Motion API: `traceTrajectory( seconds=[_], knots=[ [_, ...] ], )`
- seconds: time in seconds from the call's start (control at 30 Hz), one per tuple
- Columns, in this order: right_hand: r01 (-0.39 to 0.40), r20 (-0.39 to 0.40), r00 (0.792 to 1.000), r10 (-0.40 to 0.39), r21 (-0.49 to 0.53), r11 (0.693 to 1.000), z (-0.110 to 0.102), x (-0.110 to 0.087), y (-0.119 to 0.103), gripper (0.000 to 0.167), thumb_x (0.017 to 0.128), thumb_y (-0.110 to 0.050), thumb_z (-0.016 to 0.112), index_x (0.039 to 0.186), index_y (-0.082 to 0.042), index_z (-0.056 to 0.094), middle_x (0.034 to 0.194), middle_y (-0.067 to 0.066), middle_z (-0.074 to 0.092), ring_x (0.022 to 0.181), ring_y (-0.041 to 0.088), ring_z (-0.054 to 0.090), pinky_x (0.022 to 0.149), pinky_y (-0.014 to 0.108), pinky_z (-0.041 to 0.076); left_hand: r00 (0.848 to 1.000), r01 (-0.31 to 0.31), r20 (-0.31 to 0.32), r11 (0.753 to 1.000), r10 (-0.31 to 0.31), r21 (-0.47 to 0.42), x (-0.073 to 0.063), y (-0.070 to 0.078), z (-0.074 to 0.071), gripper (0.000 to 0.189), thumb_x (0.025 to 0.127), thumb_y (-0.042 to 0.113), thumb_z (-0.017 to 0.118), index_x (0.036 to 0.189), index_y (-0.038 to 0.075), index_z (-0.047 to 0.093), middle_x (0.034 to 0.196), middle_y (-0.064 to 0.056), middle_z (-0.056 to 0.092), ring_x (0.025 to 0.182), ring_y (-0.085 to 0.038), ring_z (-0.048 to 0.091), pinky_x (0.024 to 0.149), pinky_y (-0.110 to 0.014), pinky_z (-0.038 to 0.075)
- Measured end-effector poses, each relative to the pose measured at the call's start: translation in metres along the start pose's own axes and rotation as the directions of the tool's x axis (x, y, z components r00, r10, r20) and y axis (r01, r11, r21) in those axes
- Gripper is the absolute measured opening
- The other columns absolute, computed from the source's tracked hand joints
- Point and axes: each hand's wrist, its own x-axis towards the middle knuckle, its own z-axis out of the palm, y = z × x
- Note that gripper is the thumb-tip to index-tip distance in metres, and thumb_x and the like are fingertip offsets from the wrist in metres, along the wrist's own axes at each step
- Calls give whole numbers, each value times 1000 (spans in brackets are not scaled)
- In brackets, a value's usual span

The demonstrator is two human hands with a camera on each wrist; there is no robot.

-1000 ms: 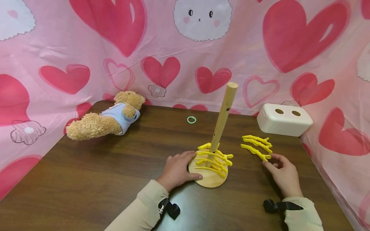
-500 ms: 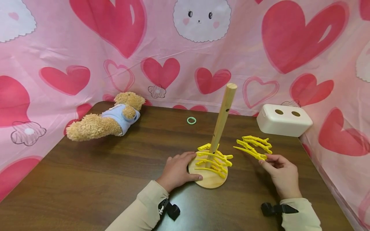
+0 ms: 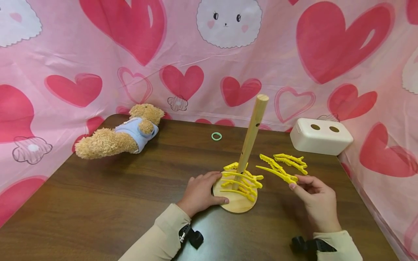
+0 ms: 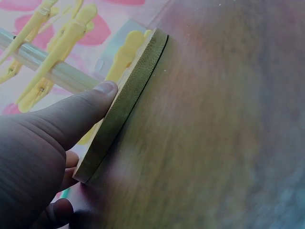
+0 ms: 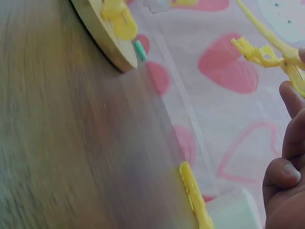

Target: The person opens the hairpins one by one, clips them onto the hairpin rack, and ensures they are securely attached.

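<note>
A wooden stand has an upright post [image 3: 253, 127] on a round base [image 3: 235, 207]. My left hand [image 3: 200, 193] holds this base at its left side, the thumb lying over its rim in the left wrist view. Several yellow hair clips [image 3: 255, 180] are clamped around the lower post. Between thumb and fingers, my right hand [image 3: 320, 201] pinches another yellow hair clip [image 5: 286, 52] by its tail end; its toothed jaws are spread apart and point toward the post, without touching it. More yellow hair clips [image 3: 295, 161] lie on the table just behind the held one.
A green ring [image 3: 216, 136] lies behind the stand. The white box [image 3: 321, 139] with two round holes stands at the back right. At the back left a teddy bear [image 3: 137, 132] in blue lies on the brown table [image 3: 98, 203]. A heart-patterned cloth [image 3: 183, 40] hangs behind.
My right hand has lifted one hair clip off the table, squeezed its jaws apart and moved it left toward the post. The left hand has stayed on the base.
</note>
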Motion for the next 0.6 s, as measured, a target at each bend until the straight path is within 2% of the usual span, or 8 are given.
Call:
traceTrajectory(
  seconds=[0.27, 0.47, 0.6],
  knots=[
    [60, 55, 997, -62, 49, 997, 8, -10, -8, 28, 77, 22, 73, 104, 17, 67, 89, 0, 75, 70, 11, 61, 62, 17, 52, 1000, -3, 2, 1000, 3, -3, -1, 1, -1, 90, 75, 67, 77, 147, 19, 53, 149, 4, 51, 127, -22, 53, 88, -42, 37],
    [131, 93, 986, -140, 101, 986, 14, -14, -9, 27, 75, 28, 69, 99, 16, 68, 87, 2, 74, 67, 11, 58, 57, 16, 48, 1000, 0, 5, 1000, 0, -6, 0, 0, -1, 90, 75, 67, 77, 147, 19, 53, 149, 4, 51, 127, -23, 53, 88, -42, 37],
    [153, 118, 979, -165, 104, 983, 17, -17, -10, 27, 75, 29, 68, 99, 15, 69, 86, 3, 72, 67, 11, 56, 57, 17, 47, 1000, 1, 7, 1000, -1, -9, 0, 0, -1, 90, 75, 67, 77, 147, 19, 53, 149, 4, 51, 127, -22, 53, 88, -42, 37]
  ],
)
